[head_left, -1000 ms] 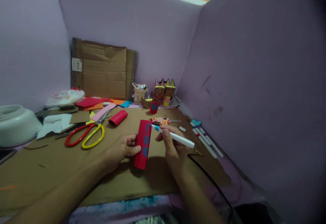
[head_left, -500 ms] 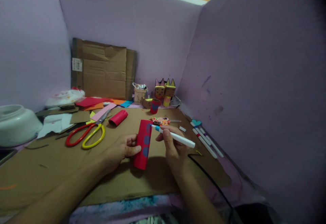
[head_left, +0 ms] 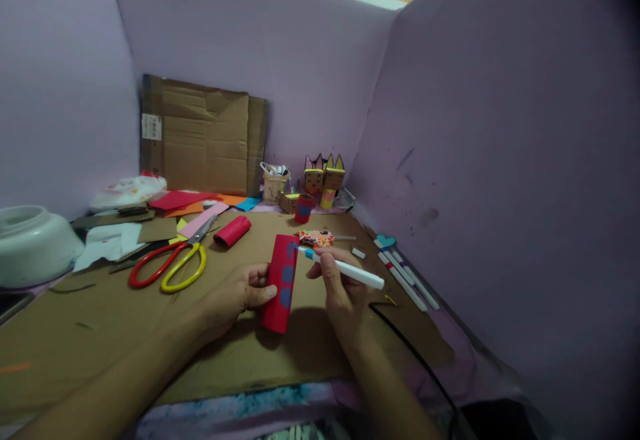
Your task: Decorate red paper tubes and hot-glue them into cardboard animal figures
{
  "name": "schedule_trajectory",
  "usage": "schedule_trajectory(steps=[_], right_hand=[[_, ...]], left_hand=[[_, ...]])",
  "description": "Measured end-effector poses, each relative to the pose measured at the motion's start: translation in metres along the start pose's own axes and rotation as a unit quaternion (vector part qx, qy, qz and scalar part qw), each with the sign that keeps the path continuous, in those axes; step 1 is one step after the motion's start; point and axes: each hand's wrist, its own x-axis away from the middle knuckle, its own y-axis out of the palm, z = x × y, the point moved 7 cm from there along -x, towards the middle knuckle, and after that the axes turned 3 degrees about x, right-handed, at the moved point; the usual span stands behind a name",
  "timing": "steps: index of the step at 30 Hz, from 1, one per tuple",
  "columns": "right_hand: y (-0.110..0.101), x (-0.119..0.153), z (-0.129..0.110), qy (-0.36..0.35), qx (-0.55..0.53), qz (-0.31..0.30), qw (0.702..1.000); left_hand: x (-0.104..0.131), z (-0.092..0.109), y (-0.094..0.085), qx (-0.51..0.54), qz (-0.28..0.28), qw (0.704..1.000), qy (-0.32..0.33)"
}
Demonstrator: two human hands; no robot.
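A red paper tube point(head_left: 276, 293) with blue-purple dots down its right side is held tilted above the cardboard. My left hand point(head_left: 245, 293) is closed on its left edge, thumb across the front. In my right hand point(head_left: 345, 287) is a white marker point(head_left: 355, 273) with a blue collar, its tip at the topmost dot. Behind them a second red tube point(head_left: 233, 232) lies on the cardboard, and a small red tube with a blue mark point(head_left: 304, 209) stands farther back.
Scissors point(head_left: 183, 263) with red and yellow handles lie at the left, near coloured paper point(head_left: 200, 220). Several markers point(head_left: 405, 277) rest at the right beside a black cable point(head_left: 415, 353). Cardboard cat figures point(head_left: 324, 179) stand at the back; a white pot point(head_left: 37, 247) is far left.
The marker tip has shifted very slightly at the topmost dot. Both hands keep nearly the same place and hold.
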Motion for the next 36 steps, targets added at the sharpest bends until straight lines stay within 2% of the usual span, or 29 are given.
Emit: schedule_trajectory(steps=[36], right_hand=[[-0.001, -0.0002, -0.0017, 0.003, 0.009, 0.012, 1.0]], left_hand=[[-0.0001, 0.002, 0.0016, 0.015, 0.006, 1.0, -0.003]])
